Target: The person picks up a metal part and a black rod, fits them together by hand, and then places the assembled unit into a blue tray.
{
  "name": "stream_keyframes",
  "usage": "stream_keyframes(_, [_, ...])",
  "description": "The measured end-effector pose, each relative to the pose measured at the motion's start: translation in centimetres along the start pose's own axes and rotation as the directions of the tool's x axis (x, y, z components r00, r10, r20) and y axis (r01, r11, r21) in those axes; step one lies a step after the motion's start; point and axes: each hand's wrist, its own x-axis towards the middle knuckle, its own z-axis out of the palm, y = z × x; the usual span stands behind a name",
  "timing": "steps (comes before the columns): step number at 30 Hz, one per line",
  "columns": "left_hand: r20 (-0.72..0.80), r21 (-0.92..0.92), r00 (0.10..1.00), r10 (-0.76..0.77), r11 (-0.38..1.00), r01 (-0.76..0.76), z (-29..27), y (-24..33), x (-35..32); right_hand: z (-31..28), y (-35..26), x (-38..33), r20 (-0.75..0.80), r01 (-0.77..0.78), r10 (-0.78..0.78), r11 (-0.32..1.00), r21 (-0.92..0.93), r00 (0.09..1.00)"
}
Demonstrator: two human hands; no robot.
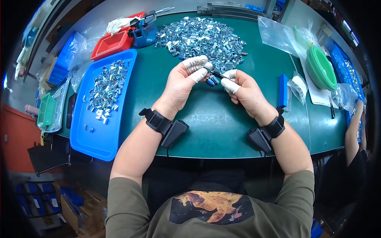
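Note:
My left hand has white finger cots on its fingers and pinches a small silvery metal part, mostly hidden between the fingertips. My right hand, also with white cots on thumb and forefinger, grips a thin black rod-like tool. The rod's far end points at the part and meets it or nearly does; I cannot tell which. Just beyond both hands spreads a large heap of small shiny metal parts. A few blue pieces lie at the heap's near edge, between the hands.
A blue tray with loose metal parts lies left on the green table. Behind it are red trays and a blue stand with a micrometer. At right are a blue bar, green bowls and another person's arm.

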Motion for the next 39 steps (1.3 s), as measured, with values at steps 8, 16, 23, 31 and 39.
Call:
stream_keyframes(8, [-0.014, 0.032, 1.0, -0.026, 0.999, 0.026, 0.0, 0.1, 0.0, -0.4, 0.5, 0.3, 0.042, 0.039, -0.036, 0.996, -0.078, 0.998])
stream_keyframes(16, [-0.027, 0.034, 0.999, -0.023, 0.999, 0.024, 0.2, 0.1, -0.1, -0.8, 0.5, 0.3, 0.122, -0.061, 0.072, 0.994, -0.086, 0.99])
stream_keyframes(23, [-0.041, 0.059, 0.999, -0.025, 0.998, 0.027, 0.0, 0.1, 0.0, -1.6, 0.1, 0.3, 0.221, -0.171, 0.174, 0.985, -0.033, 0.96])
stream_keyframes(31, [-0.009, 0.053, 1.0, -0.018, 0.998, 0.019, -0.4, -0.2, 0.0, -1.4, 0.1, 0.2, 0.201, -0.18, 0.174, 0.984, 0.007, 0.964])
stream_keyframes(39, [0.005, 0.059, 1.0, 0.008, 0.998, -0.008, -0.4, -0.5, 0.0, -0.8, 0.8, 0.4, 0.112, -0.053, 0.053, 0.999, -0.003, 0.992])
